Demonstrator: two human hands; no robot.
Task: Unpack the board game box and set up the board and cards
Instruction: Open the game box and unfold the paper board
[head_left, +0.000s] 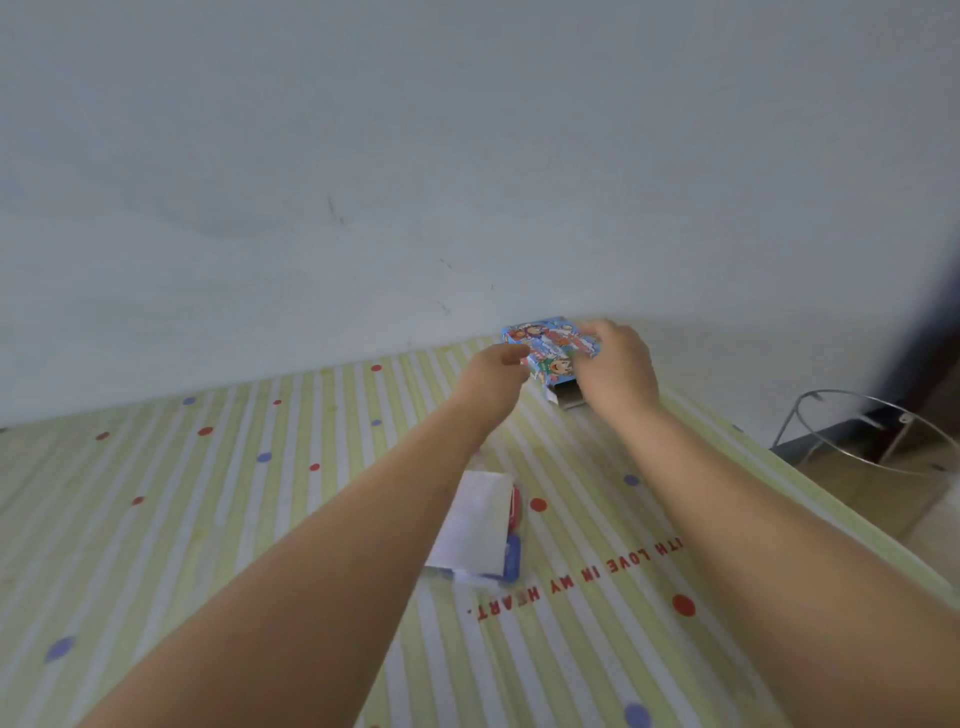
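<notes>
Red print on the cloth (208, 519) reads "TH LOVE IN MY HEART.", upside down from the camera; the R forearm covers the start of the line. The cloth has pale yellow-green and white stripes with red and blue dots.

The box (545, 345) lies at the far edge of the cloth, close to the wall (363, 156). Its top shows bright cartoon figures on blue. Any lettering on it is too blurred to read. Its near end stands open, w/ a small white flap sticking out and a grey inside showing.

Both arms are bare and reach straight out to the box, forearms nearly parallel. The left hand (493, 371) is at the box's L edge, back of the hand up, fingers curled, tips pinching that edge. The right hand (615, 364) lies over the box's R side, knuckles up, fingers bent down over the top and gripping it. Both hands are a bit motion-blurred.

Between the 2 forearms, well nearer than the box, a white folded paper (475, 519) lies flat on the cloth. Red and blue pieces (513, 558) poke out from under its R edge; what they are can't be told.

To the R, past the cloth's edge, a bare wire frame (810, 396) stands on a tan floor (857, 493).
</notes>
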